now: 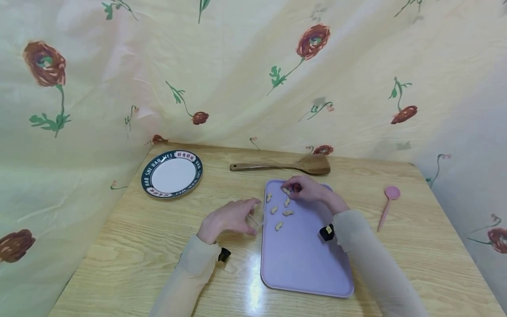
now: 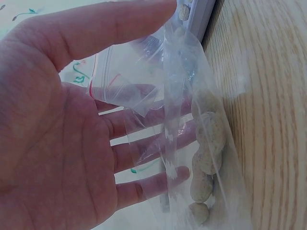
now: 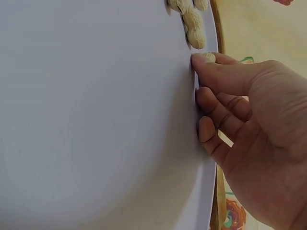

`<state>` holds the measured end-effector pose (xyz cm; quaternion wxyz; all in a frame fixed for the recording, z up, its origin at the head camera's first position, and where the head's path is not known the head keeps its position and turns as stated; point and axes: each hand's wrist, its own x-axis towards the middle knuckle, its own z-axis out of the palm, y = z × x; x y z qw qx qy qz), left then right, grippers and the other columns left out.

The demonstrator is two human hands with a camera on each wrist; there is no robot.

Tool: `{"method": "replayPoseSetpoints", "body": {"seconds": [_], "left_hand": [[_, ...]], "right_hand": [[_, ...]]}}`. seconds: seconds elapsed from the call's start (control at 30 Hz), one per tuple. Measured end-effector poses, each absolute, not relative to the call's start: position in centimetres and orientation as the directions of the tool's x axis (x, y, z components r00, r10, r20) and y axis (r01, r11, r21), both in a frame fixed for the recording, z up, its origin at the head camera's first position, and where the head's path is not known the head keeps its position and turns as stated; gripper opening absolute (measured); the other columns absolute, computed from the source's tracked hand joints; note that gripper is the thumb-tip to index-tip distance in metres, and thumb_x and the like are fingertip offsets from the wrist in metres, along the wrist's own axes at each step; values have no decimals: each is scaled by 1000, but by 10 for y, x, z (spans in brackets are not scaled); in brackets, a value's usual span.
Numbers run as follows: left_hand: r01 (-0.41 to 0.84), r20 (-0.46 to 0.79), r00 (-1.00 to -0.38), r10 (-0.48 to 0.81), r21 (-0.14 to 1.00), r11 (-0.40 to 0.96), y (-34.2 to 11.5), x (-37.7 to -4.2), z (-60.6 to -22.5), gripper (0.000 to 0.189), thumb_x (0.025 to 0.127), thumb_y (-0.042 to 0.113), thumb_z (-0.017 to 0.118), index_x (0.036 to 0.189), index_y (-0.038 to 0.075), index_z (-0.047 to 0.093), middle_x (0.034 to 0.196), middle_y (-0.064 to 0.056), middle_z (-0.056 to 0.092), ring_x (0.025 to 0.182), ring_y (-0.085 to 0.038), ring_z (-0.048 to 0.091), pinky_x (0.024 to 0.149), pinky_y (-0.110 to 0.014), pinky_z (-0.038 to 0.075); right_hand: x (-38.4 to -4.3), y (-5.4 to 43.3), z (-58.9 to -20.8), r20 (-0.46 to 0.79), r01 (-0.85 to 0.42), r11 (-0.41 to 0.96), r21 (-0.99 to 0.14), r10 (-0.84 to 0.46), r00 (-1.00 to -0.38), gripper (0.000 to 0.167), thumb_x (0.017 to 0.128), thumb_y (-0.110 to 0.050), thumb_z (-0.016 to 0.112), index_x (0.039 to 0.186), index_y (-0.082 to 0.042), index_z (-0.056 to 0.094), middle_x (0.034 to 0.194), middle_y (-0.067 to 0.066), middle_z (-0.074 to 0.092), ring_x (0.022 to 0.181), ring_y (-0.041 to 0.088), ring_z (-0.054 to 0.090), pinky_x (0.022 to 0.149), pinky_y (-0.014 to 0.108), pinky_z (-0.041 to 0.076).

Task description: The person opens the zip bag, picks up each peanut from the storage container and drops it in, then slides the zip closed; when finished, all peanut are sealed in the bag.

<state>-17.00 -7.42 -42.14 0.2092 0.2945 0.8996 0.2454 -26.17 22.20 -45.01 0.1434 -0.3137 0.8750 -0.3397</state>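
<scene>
Lilac tray (image 1: 305,259), five loose peanuts (image 1: 288,213), sixth peanut (image 3: 209,57) in right fingers (image 3: 209,100)

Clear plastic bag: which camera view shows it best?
The left wrist view: the clear plastic bag fills its middle, with peanuts visible inside. The head view shows it small and faint by the left hand; the right wrist view does not show it.

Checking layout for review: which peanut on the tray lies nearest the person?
The peanut lowest in the head view, near the left edge of the tray; the others there all lie farther off.
</scene>
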Motion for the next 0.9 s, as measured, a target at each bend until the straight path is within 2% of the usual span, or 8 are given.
{"method": "replayPoseSetpoints", "body": {"seconds": [0.27,0.47,0.57,0.7,0.9], "left_hand": [[422,-233,-740,631,570,705,-74,-170,-420,83,81,31,82,149,11,40,127,-9,62,117,-24,58,101,-44,44],[424,-232,-736,636,573,701,-74,-170,-421,83,81,32,82,149,11,41,129,-8,62,121,-24,55,107,-49,38],[423,-234,-735,637,576,699,-75,-170,-421,83,81,32,82,149,12,40,130,-8,61,120,-24,55,106,-48,40],[420,-233,-732,640,585,694,-75,-171,-422,83,81,32,82,150,12,40,129,-9,61,119,-24,57,102,-44,44],[425,-223,-729,647,593,683,-74,-171,-421,83,80,31,82,149,11,40,128,-10,62,117,-25,57,102,-47,43]], "right_hand": [[-261,226,-447,-47,-432,581,-690,-632,-774,33,85,4,74,118,6,68,89,7,61,79,18,52,70,28,44],[-254,229,-446,-53,-397,607,-688,-588,-807,35,84,2,76,117,6,67,89,8,62,83,20,56,74,32,47],[-248,230,-444,-45,-399,611,-684,-581,-812,35,83,1,77,117,5,67,90,7,64,85,20,58,74,32,49],[-237,228,-438,-25,-399,588,-703,-581,-813,36,84,0,76,118,4,67,91,6,65,85,21,59,74,31,49],[-219,219,-428,7,-377,527,-762,-575,-818,37,85,-3,77,120,4,66,92,4,65,85,20,59,72,31,49]]}}
